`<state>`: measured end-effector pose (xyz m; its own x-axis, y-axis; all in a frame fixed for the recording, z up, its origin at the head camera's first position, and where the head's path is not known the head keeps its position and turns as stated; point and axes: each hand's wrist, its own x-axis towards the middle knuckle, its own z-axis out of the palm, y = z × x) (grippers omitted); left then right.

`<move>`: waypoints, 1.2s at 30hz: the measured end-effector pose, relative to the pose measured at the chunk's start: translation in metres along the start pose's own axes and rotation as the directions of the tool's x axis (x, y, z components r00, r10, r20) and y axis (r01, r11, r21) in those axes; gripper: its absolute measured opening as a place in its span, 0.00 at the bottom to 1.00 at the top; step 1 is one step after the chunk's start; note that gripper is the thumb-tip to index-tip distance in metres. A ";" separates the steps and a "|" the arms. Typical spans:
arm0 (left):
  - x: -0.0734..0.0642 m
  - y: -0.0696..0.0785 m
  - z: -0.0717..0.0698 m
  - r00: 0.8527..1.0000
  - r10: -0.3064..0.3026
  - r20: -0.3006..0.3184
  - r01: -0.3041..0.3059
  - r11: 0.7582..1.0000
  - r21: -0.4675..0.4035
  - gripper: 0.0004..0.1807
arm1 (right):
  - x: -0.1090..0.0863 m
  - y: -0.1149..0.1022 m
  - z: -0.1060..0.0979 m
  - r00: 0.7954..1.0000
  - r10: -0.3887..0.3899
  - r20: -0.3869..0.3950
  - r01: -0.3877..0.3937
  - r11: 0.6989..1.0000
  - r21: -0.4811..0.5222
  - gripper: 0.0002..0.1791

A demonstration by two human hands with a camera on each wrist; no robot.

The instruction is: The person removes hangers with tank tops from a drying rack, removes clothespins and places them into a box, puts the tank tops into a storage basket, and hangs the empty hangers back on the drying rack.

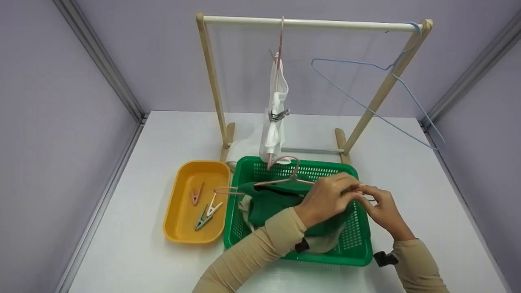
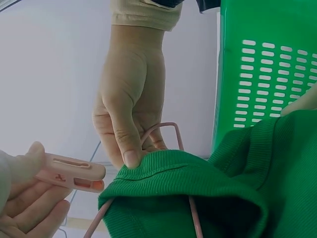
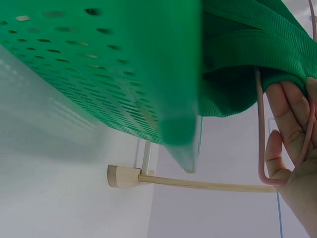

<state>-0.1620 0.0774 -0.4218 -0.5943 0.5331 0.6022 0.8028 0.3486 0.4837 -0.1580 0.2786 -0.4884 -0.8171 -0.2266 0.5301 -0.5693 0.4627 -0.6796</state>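
A green garment (image 1: 270, 207) with a ribbed band lies on a pink hanger (image 1: 293, 178), over the green basket (image 1: 366, 254). The hanger's left end sticks out past the cloth. My right hand (image 1: 384, 211) pinches the ribbed band at the hanger's right end, where a bent pink wire loop shows by the fingers in the right wrist view. My left hand (image 1: 325, 199) is close beside it. In the left wrist view it holds a pink clothespin (image 2: 74, 172) between thumb and fingers, near the band. The clothespin is hidden in the head view.
A yellow tray (image 1: 173, 215) with several clothespins (image 1: 203, 219) stands left of the basket. Behind, a rack's white bar (image 1: 346, 24) carries a blue hanger (image 1: 350, 62) at right and a clipped white cloth (image 1: 274, 134) on a pink hanger. Beige cloth (image 1: 325, 243) lies in the basket.
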 end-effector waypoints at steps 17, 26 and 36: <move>-0.007 -0.002 -0.004 0.999 -0.037 0.036 0.038 0.999 -0.010 0.20 | 0.001 -0.004 0.000 0.998 0.055 0.005 -0.055 0.998 -0.014 0.15; -0.014 -0.006 -0.012 0.997 -0.038 0.062 0.041 0.997 -0.059 0.19 | 0.004 -0.009 -0.003 0.993 0.113 0.027 -0.111 0.992 -0.067 0.12; -0.023 -0.010 -0.025 0.999 -0.021 0.037 0.026 0.987 -0.161 0.18 | 0.006 -0.009 -0.008 0.994 0.106 0.027 -0.104 0.992 -0.068 0.13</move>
<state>-0.1576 0.0429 -0.4245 -0.6086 0.5540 0.5681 0.7686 0.2338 0.5954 -0.1569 0.2795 -0.4751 -0.8748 -0.1995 0.4415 -0.4740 0.5409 -0.6948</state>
